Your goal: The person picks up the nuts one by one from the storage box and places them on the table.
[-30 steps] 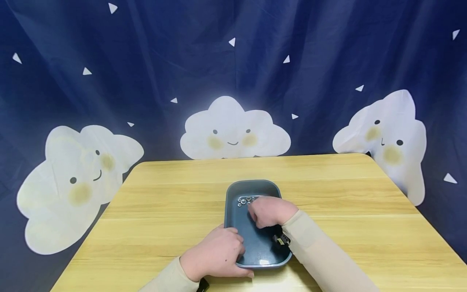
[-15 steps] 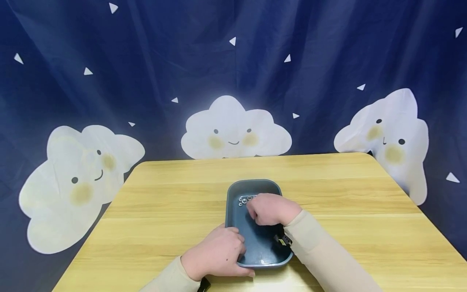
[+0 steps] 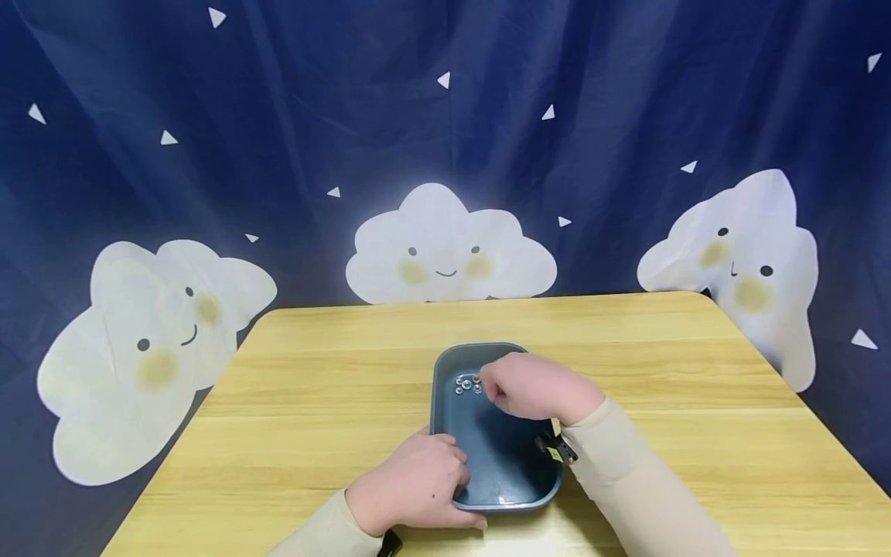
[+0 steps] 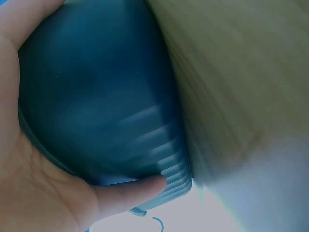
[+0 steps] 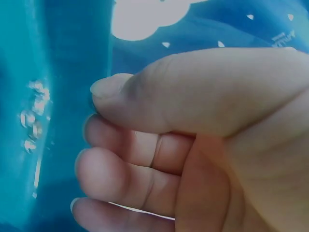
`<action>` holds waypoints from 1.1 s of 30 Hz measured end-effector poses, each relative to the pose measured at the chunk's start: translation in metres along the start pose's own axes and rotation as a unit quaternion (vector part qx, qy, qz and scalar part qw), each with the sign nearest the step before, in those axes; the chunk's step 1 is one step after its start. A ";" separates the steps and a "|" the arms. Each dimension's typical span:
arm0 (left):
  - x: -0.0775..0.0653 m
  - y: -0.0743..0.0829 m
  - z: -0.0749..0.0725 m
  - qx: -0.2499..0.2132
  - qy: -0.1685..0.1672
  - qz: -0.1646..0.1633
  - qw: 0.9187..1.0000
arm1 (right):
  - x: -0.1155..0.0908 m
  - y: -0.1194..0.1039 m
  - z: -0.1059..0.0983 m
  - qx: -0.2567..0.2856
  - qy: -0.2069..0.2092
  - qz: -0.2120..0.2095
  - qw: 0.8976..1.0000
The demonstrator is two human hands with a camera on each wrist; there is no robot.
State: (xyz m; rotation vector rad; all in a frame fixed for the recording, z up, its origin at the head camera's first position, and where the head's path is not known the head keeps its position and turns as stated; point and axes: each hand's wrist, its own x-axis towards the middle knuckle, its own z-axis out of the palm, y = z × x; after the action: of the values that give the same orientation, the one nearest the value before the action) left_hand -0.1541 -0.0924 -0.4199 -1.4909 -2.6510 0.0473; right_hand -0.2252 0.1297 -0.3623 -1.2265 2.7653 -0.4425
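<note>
In the head view my left hand (image 3: 414,483) grips the near left corner of a dark blue-grey plastic tray (image 3: 511,504), fingers over the rim. The left wrist view shows that hand's thumb and fingers around the tray's outer wall (image 4: 96,87). Several small shiny metal pieces that look like nuts (image 3: 466,384) lie at the tray's far end. Just right of them my right hand (image 3: 539,387) hovers over the tray, fingers curled and thumb close against the index finger (image 5: 101,133). I cannot tell whether a small piece sits between those fingertips.
The tray stands on a light wood table (image 3: 334,387), near its front edge. Behind the table hangs a dark blue curtain (image 3: 390,116) with white cloud faces. A black wrist strap (image 3: 557,447) overlaps the tray's right rim.
My right hand has moved right and a little toward the tray's far end, away from the metal pieces. One piece seen beside it earlier no longer shows there. The left hand keeps its grip.
</note>
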 end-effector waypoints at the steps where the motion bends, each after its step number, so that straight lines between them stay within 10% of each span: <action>1: 0.000 0.000 0.000 0.001 0.001 0.000 1.000 | -0.001 0.001 -0.003 0.004 0.006 -0.005 1.000; 33: 0.001 0.001 -0.001 -0.002 -0.007 -0.010 1.000 | -0.019 0.048 -0.021 0.033 0.011 0.126 0.991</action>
State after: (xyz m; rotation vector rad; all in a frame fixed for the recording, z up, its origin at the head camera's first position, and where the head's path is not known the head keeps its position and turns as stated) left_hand -0.1538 -0.0915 -0.4193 -1.4704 -2.6788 0.0510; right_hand -0.2507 0.1793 -0.3577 -0.8461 2.8465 -0.5209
